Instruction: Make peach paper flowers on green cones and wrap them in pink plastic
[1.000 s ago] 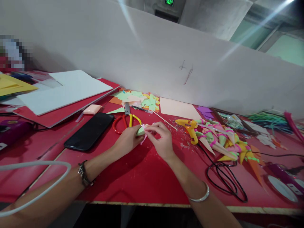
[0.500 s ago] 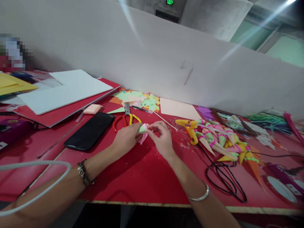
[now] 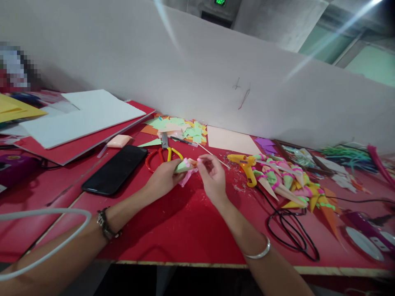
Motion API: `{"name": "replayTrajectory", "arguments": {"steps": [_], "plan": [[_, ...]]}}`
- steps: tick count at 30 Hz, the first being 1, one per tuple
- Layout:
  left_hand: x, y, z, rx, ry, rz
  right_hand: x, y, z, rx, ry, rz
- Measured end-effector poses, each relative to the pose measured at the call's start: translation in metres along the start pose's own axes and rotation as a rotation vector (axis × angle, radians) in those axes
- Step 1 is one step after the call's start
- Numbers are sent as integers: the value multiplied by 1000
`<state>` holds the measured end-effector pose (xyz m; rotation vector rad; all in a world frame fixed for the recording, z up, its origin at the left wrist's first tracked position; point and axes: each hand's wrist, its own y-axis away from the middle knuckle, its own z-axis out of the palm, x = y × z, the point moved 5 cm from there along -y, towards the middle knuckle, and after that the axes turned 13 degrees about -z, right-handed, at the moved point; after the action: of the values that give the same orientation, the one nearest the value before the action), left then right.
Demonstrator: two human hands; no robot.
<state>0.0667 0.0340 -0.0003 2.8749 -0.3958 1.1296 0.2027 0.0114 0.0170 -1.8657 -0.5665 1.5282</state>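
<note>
My left hand (image 3: 165,177) is closed around a small pale green paper cone (image 3: 182,166), held just above the red table. Pink trim edges the cone's right end, and an orange-toned bit shows beside it. My right hand (image 3: 212,176) pinches a small pink bit at that end; its exact kind is too small to make out. A pink strip (image 3: 186,179) hangs below the cone. Behind my left hand lie scissors (image 3: 165,154) with red and yellow handles. To the right of my right hand stands a yellow glue gun (image 3: 245,166), beside a pile of trimmed paper cones (image 3: 288,181).
A black phone (image 3: 115,170) lies left of my hands, near white boards (image 3: 89,115). Green and yellow paper scraps (image 3: 182,128) and a peach sheet (image 3: 230,139) lie along the wall. A black cord (image 3: 293,234) coils at right. A white hoop (image 3: 61,211) crosses my left forearm.
My right hand has drawn slightly away from the cone, showing more of its end. The cone has shifted a little left with my left hand.
</note>
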Motion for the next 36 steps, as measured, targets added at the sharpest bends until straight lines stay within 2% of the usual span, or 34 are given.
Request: {"name": "replayTrajectory", "arguments": {"steps": [3, 5, 9, 15, 19, 27, 33, 36], "plan": [[-1, -1, 3, -125, 274, -98, 3, -1, -8, 96, 2, 20], [-1, 0, 3, -160, 397, -180, 9, -1, -6, 41, 9, 58], [0, 3, 2, -154, 583, -282, 20, 1, -1, -23, -5, 118], [0, 2, 7, -195, 809, -313, 19, 4, 9, -183, -97, 144], [-3, 0, 11, -224, 847, -328, 17, 6, 8, -177, -74, 133], [-7, 2, 13, -197, 718, -380, 2, 3, 8, -294, 146, -72], [-2, 1, 14, -225, 876, -333, 2, 2, 7, -220, 92, -40], [-4, 0, 12, -194, 942, -302, 17, -1, -4, -82, 18, 60]]}}
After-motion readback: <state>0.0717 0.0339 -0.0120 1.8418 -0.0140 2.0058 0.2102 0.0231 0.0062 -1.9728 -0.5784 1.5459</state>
